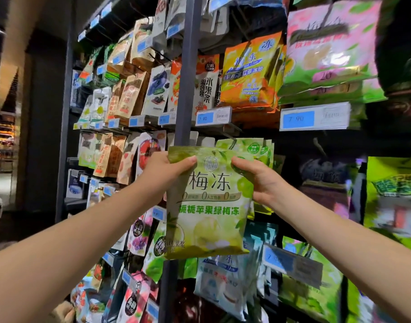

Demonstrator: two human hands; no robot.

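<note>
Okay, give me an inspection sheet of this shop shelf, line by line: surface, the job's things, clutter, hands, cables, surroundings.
Surface: no table; a display rack with a dark upright post, with hanging snack bags.
Job's things: green pouch, held upright in front of the rack, printed side to the camera.
Clutter: orange pouches and pink pouches above; similar green pouches hanging just behind; blue price tag reading 7.90.
Grippers: left hand grips the pouch's upper left corner; right hand pinches its upper right edge; both thumbs on the front.
Cables: nothing seen.
Surroundings: dim store aisle far left, with lit shelves.
</note>
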